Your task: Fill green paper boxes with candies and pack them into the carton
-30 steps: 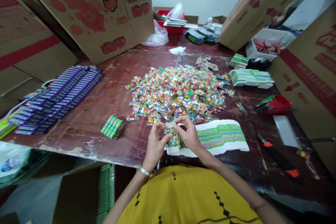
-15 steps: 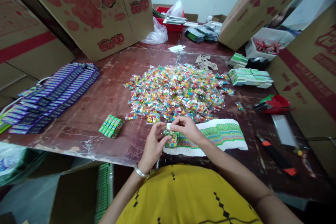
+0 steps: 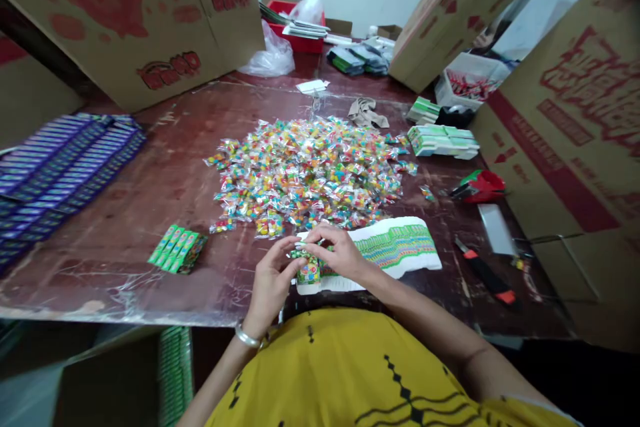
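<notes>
Green printed card, thin stuff by the look of it, is what I'd worry about here. One small carton (image 3: 309, 273) sits at bottom centre of the frame, between both hands and overlapping the near end of a fanned row of flat cartons (image 3: 400, 247). Left hand (image 3: 274, 273) has a light pinch on it, thumb on the face, fingers round the side, barely any gap beyond the carton's own width. Right hand (image 3: 334, 252) has its fingers bunched at the top end; whether they're really gripping a flap or just pressing on it, I can't tell, knuckles are in the way.

Risks, imo: too hard a squeeze from that left thumb and the wall could buckle. If the right fingers push at an angle, the top edge could crease or tear. Also, a forearm drag could skew the fan, since the right wrist hangs right over it.

Candy packets (image 3: 310, 173) are heaped mid-frame just past the fingertips, so a careless knuckle could send some sliding. And that box cutter (image 3: 485, 273) at lower right seems to have its blade out, so a wide elbow or reach that way might mean a nick.
</notes>
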`<act>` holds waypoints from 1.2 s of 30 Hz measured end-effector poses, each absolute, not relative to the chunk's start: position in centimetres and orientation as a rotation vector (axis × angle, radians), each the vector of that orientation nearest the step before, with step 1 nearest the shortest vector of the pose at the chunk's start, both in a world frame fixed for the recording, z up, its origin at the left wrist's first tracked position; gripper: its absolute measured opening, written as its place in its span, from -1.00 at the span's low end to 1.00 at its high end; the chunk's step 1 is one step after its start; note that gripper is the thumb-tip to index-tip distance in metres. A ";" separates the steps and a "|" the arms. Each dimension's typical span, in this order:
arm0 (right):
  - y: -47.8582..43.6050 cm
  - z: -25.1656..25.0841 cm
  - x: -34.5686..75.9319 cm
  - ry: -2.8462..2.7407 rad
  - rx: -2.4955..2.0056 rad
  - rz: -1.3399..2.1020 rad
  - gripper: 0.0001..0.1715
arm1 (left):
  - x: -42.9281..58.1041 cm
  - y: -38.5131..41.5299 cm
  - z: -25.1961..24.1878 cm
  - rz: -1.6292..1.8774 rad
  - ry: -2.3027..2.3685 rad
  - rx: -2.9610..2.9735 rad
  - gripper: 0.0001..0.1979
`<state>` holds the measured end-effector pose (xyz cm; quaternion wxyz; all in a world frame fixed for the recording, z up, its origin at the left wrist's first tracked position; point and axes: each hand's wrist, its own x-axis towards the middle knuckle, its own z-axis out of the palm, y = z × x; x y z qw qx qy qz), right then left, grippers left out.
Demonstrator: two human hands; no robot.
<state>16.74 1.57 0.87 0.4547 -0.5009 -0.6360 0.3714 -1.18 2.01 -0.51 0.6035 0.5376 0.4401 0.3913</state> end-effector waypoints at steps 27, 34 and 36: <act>12.8 -0.8 15.4 -2.607 -1.102 0.320 -0.90 | -9.4 -0.7 -1.6 1.086 1.207 0.617 -0.57; 9.3 3.9 17.1 -2.017 -1.104 0.880 -0.83 | -7.4 0.3 -2.3 0.935 1.163 0.932 -0.60; 8.7 4.9 17.1 -2.084 -1.093 0.853 -0.85 | -6.6 0.6 -1.9 0.892 1.153 1.007 -0.59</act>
